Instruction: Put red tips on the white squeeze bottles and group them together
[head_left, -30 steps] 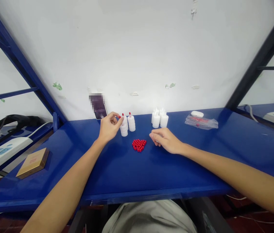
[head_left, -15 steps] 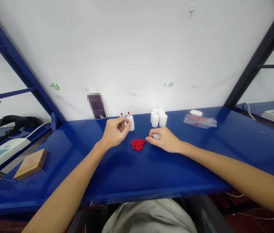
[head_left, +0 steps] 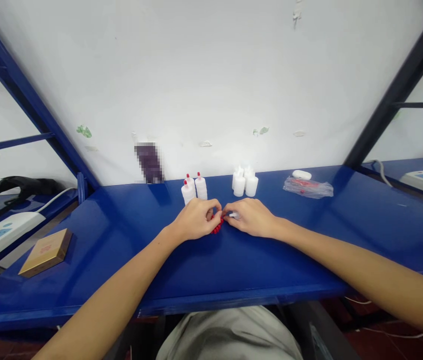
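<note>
My left hand (head_left: 198,218) is closed in a pinch over the pile of small red caps (head_left: 217,227); what its fingertips hold is too small to make out. Close beside it, my right hand (head_left: 251,216) is wrapped round a small white bottle (head_left: 234,215), which lies tilted with its tip toward the left fingers. Three white bottles with red caps (head_left: 201,188) stand upright behind my left hand. Several white bottles with no red caps (head_left: 251,186) are grouped behind my right hand.
On the blue table (head_left: 211,272), a gold box (head_left: 46,252) lies at the left. A blurred phone (head_left: 150,162) leans on the wall. At the right are a clear plastic bag (head_left: 308,187) and a white case (head_left: 302,175). Power strips (head_left: 3,237) flank the table.
My left hand has moved right and down from the capped bottles to the red caps, uncovering the bottles. My right hand has shifted slightly left with its bottle.
</note>
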Available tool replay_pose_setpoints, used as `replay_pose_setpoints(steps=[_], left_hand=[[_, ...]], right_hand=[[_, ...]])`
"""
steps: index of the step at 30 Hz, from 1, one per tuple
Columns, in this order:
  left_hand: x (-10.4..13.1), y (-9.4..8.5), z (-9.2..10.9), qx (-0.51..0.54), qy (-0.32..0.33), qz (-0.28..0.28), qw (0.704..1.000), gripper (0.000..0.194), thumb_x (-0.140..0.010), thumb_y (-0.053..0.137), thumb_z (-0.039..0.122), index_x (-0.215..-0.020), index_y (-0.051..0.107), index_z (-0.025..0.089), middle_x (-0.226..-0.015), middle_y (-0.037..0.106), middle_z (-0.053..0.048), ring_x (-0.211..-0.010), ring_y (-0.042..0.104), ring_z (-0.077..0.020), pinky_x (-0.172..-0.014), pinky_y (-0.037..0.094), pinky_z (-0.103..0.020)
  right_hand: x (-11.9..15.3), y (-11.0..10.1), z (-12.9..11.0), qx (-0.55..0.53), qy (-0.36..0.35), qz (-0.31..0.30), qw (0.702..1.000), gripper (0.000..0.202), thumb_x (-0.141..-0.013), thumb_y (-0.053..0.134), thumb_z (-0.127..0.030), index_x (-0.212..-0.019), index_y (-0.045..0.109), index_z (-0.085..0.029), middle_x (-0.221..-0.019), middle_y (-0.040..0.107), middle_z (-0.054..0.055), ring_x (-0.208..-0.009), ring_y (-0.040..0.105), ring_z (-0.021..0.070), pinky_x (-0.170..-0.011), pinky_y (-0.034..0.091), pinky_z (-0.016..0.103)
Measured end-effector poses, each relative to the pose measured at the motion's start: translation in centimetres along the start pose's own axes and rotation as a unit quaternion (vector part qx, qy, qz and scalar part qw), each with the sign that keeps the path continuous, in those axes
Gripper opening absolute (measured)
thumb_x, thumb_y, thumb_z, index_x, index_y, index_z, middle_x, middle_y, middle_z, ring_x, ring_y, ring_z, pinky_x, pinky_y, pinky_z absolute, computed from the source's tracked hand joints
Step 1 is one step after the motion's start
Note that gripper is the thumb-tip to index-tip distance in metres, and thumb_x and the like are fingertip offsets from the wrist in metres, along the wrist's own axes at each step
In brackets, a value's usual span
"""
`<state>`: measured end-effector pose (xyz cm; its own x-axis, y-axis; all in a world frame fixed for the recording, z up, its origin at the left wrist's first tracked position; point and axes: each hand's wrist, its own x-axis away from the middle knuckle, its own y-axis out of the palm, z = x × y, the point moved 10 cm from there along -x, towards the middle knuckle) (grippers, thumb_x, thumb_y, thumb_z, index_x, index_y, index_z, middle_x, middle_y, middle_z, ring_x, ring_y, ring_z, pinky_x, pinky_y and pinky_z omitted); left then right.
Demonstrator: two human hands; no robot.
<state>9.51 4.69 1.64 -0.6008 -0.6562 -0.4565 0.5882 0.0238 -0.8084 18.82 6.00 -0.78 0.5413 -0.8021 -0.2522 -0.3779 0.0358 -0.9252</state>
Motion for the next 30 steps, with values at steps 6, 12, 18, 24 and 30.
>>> replay_pose_setpoints(steps=[6, 12, 18, 24, 30], left_hand=[[0.2, -0.7, 1.4, -0.029, 0.058, 0.04, 0.997, 0.02, -0.085, 0.057, 0.02, -0.104, 0.063, 0.018, -0.058, 0.053, 0.005, -0.051, 0.049, -0.0092, -0.053, 0.038, -0.02], [0.5, -1.6, 2.8, -0.028, 0.126, 0.094, 0.987, 0.024, -0.095, 0.053, 0.024, -0.116, 0.065, 0.019, -0.071, 0.065, 0.001, -0.057, 0.052, -0.0093, -0.058, 0.04, -0.021], [0.3, -2.1, 2.5, 0.03, 0.077, 0.129, 0.988, 0.017, -0.094, 0.056, 0.027, -0.107, 0.064, 0.018, -0.068, 0.064, 0.002, -0.055, 0.053, -0.0091, -0.061, 0.044, -0.022], [-0.1, -0.3, 2.4, 0.181, -0.009, 0.066, 0.981, 0.008, -0.09, 0.058, 0.023, -0.096, 0.056, 0.018, -0.058, 0.059, 0.005, -0.046, 0.053, -0.0076, -0.052, 0.045, -0.02], [0.1, 1.1, 2.7, 0.219, -0.033, 0.013, 0.975, 0.007, -0.089, 0.055, 0.021, -0.094, 0.054, 0.017, -0.058, 0.056, 0.006, -0.044, 0.05, -0.0052, -0.046, 0.039, -0.016]], right_hand=[[0.1, -0.5, 1.4, -0.357, 0.06, 0.037, 0.931, 0.022, -0.082, 0.065, -0.039, -0.089, 0.068, -0.019, -0.059, 0.062, -0.002, -0.052, 0.055, 0.0139, -0.053, 0.04, 0.026], [0.1, 1.5, 1.1, -0.648, 0.107, -0.017, 0.754, 0.028, -0.073, 0.076, -0.037, -0.082, 0.059, -0.018, -0.044, 0.047, -0.009, -0.038, 0.04, 0.0087, -0.042, 0.035, 0.023], [0.2, 0.1, 0.6, -0.547, 0.05, 0.002, 0.836, 0.039, -0.087, 0.056, -0.051, -0.066, 0.055, -0.018, -0.049, 0.049, -0.003, -0.044, 0.045, 0.0113, -0.048, 0.036, 0.026], [1.1, -1.3, -0.4, -0.272, -0.05, 0.028, 0.961, 0.04, -0.091, 0.042, -0.045, -0.063, 0.05, -0.018, -0.059, 0.05, 0.0, -0.057, 0.046, 0.0137, -0.057, 0.034, 0.028], [1.4, -1.2, -1.3, -0.205, -0.089, 0.032, 0.974, 0.043, -0.094, 0.036, -0.047, -0.066, 0.049, -0.018, -0.057, 0.046, -0.001, -0.053, 0.041, 0.0125, -0.056, 0.028, 0.027]])
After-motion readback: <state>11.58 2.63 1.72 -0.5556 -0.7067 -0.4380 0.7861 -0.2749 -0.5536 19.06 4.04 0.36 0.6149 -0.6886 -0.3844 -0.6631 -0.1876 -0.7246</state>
